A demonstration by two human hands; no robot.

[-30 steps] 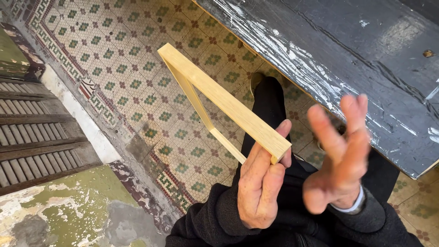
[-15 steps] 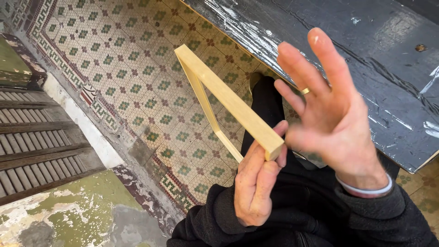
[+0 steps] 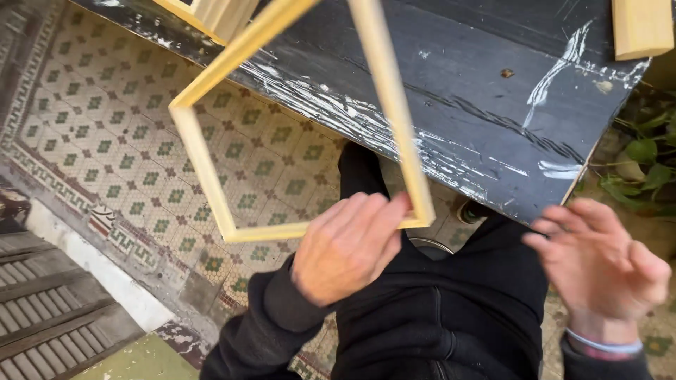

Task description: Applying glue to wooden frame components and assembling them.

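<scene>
Since the earlier frames, the wooden frame [image 3: 296, 119] had been swung from an edge-on pose to a nearly face-on one, and the right hand [image 3: 602, 264] had been lowered away from it. The frame was formed of thin, pale, square-edged wood strips joined into a rectangle, and it was held in the air above the floor and the table edge. Its lower corner was pinched by the left hand [image 3: 348, 246], closed on the strip. The right hand was kept well apart, blurred, with fingers spread and nothing held. A black, white-scuffed tabletop [image 3: 493, 105] lay behind, and patterned green-and-cream floor tiles [image 3: 105, 134] lay below.
</scene>
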